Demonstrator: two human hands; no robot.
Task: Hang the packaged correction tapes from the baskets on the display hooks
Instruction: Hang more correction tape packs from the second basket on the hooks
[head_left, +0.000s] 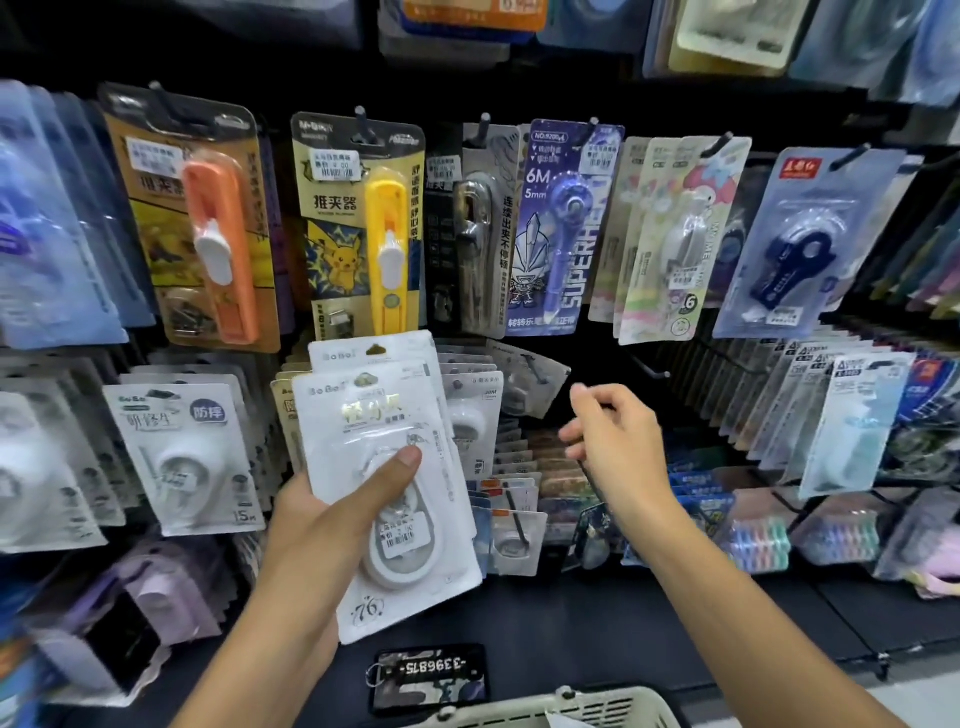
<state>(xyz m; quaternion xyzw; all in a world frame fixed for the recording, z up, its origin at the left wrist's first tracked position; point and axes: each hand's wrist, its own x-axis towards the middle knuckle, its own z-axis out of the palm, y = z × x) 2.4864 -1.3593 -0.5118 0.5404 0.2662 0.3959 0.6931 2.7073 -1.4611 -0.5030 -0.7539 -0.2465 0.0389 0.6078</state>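
Several packaged correction tapes (387, 467) stand upright, pinched in the left hand (332, 519), just left of the loosely spread, empty right hand (618, 447) nearer the bare hook (647, 366).

2 bare forearms reach into view, left hand (332, 514) and right hand (618, 447); no sleeves, rings or watch visible.

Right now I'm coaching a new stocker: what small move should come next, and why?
Probably the right hand should pinch the front pack from the white packs that the left hand grips: it holds nothing, and a bare display hook juts out just above it.
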